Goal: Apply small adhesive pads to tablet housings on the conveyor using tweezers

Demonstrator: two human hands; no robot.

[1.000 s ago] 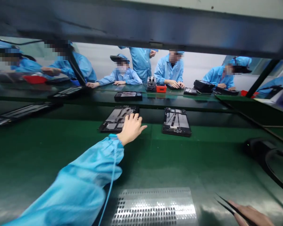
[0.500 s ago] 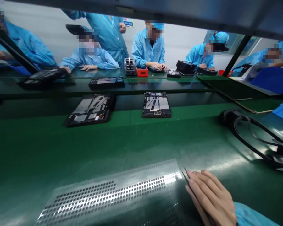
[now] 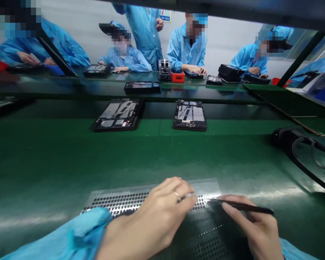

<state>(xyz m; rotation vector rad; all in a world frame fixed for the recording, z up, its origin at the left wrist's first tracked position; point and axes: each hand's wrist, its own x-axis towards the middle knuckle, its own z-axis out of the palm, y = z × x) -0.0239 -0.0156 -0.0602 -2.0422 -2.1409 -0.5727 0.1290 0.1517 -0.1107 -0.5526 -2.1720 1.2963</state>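
My left hand [image 3: 148,220] rests on a shiny perforated sheet [image 3: 119,198] of tiny parts at the near edge of the green bench, its fingers curled down with the tips pressing the sheet. A ring sits on one finger. My right hand [image 3: 256,229] holds black tweezers [image 3: 241,206] whose tips point left at the sheet, close to my left fingertips. Two opened dark tablet frames lie further back: one [image 3: 117,115] on the left, one [image 3: 190,115] near the middle.
A black cable loop and a dark device [image 3: 300,148] lie at the right. Behind a raised green shelf [image 3: 70,92] carrying another tablet [image 3: 142,86], several people in blue coats work at a second bench beside a red box [image 3: 178,76].
My left hand has come back from the left tablet frame to the perforated sheet. My right hand with the tweezers has moved up to the sheet's right end.
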